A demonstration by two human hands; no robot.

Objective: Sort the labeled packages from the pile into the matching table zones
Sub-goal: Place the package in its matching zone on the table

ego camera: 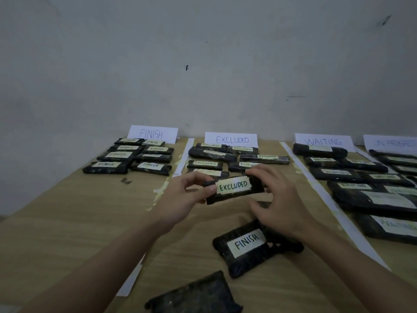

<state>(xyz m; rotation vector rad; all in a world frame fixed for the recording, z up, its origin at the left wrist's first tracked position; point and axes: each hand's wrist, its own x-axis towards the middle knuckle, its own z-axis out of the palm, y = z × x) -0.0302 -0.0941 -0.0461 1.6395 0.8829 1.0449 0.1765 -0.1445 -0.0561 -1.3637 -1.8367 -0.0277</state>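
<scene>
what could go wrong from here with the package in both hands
1. The EXCLUDED zone is crowded; setting the held package down could nudge the near row askew or cover the labels there.
2. Left hand and right hand hold only its ends with the fingertips, so the grip may slip.
3. The FINISH package lies under the right wrist and may get dragged.

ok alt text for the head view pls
Both hands, left hand and right hand, hold a black package labelled EXCLUDED above a wooden table, near the EXCLUDED sign. A FINISH package lies nearer.
</scene>
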